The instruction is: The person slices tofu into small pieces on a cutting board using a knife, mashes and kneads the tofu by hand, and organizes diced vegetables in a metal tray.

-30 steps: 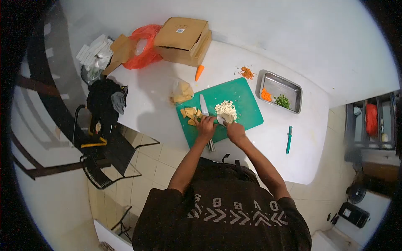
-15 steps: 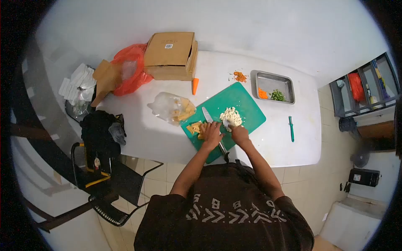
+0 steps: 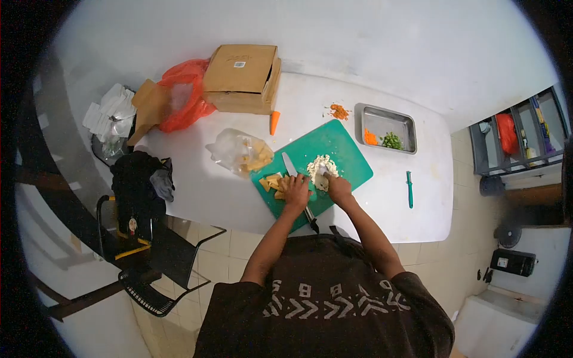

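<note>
On the green cutting board [image 3: 349, 155], my left hand [image 3: 295, 192] rests with its fingers spread over the board, beside the yellow cut pieces [image 3: 273, 181] and across a knife [image 3: 288, 162]. The knife lies flat, its blade pointing away from me and its dark handle toward my body. My right hand [image 3: 340, 190] is closed around a pale, shiny spoon-like utensil [image 3: 323, 180], mostly hidden by the fingers. Its end touches the heap of chopped white bits [image 3: 321, 164]. A clear plastic bag [image 3: 239, 152] holding more yellow pieces stands at the board's left edge.
A metal tray [image 3: 407, 122] holds orange bits and chopped green pieces. Orange peelings [image 3: 339, 111] and a carrot piece [image 3: 274, 123] lie toward the back. A green-handled peeler [image 3: 410, 190] is at right. Cardboard boxes [image 3: 239, 71] and a red bag [image 3: 179, 113] stand back left.
My right hand and the utensil have shifted slightly at the near side of the white heap, which now looks more spread. My left hand stays on the board. The whole view has shifted a little.
</note>
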The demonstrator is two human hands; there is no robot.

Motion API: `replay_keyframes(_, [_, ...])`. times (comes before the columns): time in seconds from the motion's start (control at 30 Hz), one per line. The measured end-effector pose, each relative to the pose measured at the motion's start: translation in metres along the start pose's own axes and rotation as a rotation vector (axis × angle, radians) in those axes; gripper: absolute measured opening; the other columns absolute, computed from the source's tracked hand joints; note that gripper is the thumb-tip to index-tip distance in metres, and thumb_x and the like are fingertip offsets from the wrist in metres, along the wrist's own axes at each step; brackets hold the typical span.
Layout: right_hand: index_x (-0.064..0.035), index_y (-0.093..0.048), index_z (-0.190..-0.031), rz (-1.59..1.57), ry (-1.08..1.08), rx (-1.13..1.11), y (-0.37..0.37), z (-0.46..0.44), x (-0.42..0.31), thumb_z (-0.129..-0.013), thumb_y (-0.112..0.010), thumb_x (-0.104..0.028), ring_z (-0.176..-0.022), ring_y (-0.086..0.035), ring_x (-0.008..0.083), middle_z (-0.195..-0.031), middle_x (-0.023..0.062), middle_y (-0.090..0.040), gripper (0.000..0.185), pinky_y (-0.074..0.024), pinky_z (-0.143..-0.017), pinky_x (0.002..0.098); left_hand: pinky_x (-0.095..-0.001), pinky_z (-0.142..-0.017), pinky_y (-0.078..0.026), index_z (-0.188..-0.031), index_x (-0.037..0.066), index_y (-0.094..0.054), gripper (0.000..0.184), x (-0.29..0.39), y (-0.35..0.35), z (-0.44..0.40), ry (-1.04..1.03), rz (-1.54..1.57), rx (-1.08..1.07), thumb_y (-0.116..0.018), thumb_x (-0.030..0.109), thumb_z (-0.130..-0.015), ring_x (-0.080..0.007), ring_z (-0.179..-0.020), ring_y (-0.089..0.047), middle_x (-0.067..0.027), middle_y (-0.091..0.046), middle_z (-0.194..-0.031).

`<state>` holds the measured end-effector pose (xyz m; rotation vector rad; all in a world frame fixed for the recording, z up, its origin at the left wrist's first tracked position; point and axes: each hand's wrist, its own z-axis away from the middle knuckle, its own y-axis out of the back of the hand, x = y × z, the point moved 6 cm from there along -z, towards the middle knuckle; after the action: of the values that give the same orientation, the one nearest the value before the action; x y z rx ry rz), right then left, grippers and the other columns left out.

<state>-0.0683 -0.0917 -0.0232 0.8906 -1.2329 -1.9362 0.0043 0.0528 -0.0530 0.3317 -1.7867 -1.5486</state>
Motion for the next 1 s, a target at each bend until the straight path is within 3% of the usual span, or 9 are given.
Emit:
replay_keyframes(0.13, [-0.0176,-0.068,-0.122,-0.026,0.106,-0.104,0.015,-0.007,0.012,-0.084,-0.064,-0.012,-0.099,-0.070,0.0339,-0.101,0.0139,-0.073,0.039,-0.0568,-0.083,0.0473,-0.0640,-0.104,-0.026,-0.124,0.018,-0.066,0.060,0.003,-0.002,0.002,0.009,0.012,0.063,-0.086,0.031,-0.069,-0.0266,-0.115,-0.050,-0.0038,-0.055,-0.119])
replay_keyframes(0.2, [-0.0235,-0.068,-0.125,0.005,0.199,-0.315,0.019,-0.017,0.015,-0.083,-0.062,-0.010,-0.093,-0.072,0.0350,-0.102,0.0226,-0.072,0.044,-0.0582,-0.079,0.0458,-0.0642,-0.103,-0.027,-0.124,0.018,-0.066,0.062,0.005,0.001,0.003,0.017,-0.017,0.085,-0.087,0.031,-0.067,-0.0266,-0.115,-0.050,-0.0040,-0.055,-0.119])
replay_keyframes(0.27, [-0.0221,-0.070,-0.122,-0.034,0.203,-0.248,0.024,-0.018,0.012,-0.083,-0.062,-0.010,-0.092,-0.072,0.0337,-0.102,0.0221,-0.072,0.042,-0.0582,-0.077,0.0458,-0.0645,-0.103,-0.026,-0.123,0.017,-0.065,0.061,0.006,0.005,0.001,0.022,-0.024,0.058,-0.086,0.030,-0.067,-0.0276,-0.115,-0.050,-0.0044,-0.054,-0.119])
replay_keyframes(0.33, [-0.0161,-0.072,-0.116,-0.105,0.123,-0.031,0.031,-0.015,0.009,-0.085,-0.062,-0.011,-0.095,-0.071,0.0346,-0.102,0.0151,-0.073,0.033,-0.0582,-0.079,0.0460,-0.0649,-0.103,-0.026,-0.123,0.017,-0.065,0.060,0.009,0.006,-0.001,0.038,-0.023,0.056,-0.086,0.029,-0.068,-0.0279,-0.115,-0.050,-0.0045,-0.055,-0.119])
replay_keyframes(0.47, [-0.0212,-0.070,-0.123,-0.058,0.079,-0.085,-0.013,-0.006,0.006,-0.085,-0.061,-0.012,-0.094,-0.071,0.0346,-0.104,0.0202,-0.072,0.039,-0.0580,-0.079,0.0467,-0.0658,-0.104,-0.024,-0.121,0.017,-0.066,0.056,0.014,0.018,0.003,0.023,-0.044,0.045,-0.085,0.028,-0.069,-0.0279,-0.117,-0.050,-0.0048,-0.055,-0.118])
replay_keyframes(0.67, [-0.0201,-0.069,-0.120,0.006,0.221,-0.167,0.019,-0.009,0.006,-0.086,-0.064,-0.016,-0.092,-0.071,0.0363,-0.101,0.0179,-0.072,0.035,-0.0583,-0.079,0.0470,-0.0674,-0.107,-0.022,-0.124,0.018,-0.064,0.055,0.008,-0.003,-0.005,0.118,-0.033,-0.046,-0.082,0.026,-0.073,-0.0275,-0.120,-0.049,-0.0036,-0.054,-0.122])
replay_keyframes(0.73, [-0.0092,-0.073,-0.102,-0.086,0.257,0.017,0.030,-0.006,-0.007,-0.089,-0.060,-0.017,-0.092,-0.073,0.0357,-0.097,0.0192,-0.073,0.020,-0.0594,-0.074,0.0468,-0.0680,-0.108,-0.021,-0.125,0.019,-0.063,0.056,0.012,0.001,-0.003,0.111,-0.034,-0.032,-0.082,0.026,-0.073,-0.0274,-0.121,-0.048,-0.0033,-0.053,-0.124])
replay_keyframes(1.0, [-0.0093,-0.073,-0.102,0.105,0.268,-0.111,0.010,-0.013,-0.012,-0.087,-0.064,-0.015,-0.090,-0.073,0.0334,-0.098,0.0179,-0.074,0.019,-0.0599,-0.074,0.0441,-0.0721,-0.108,-0.019,-0.134,0.021,-0.059,0.057,0.015,-0.001,0.009,0.114,-0.076,-0.077,-0.078,0.029,-0.080,-0.0244,-0.129,-0.045,-0.0023,-0.053,-0.132])
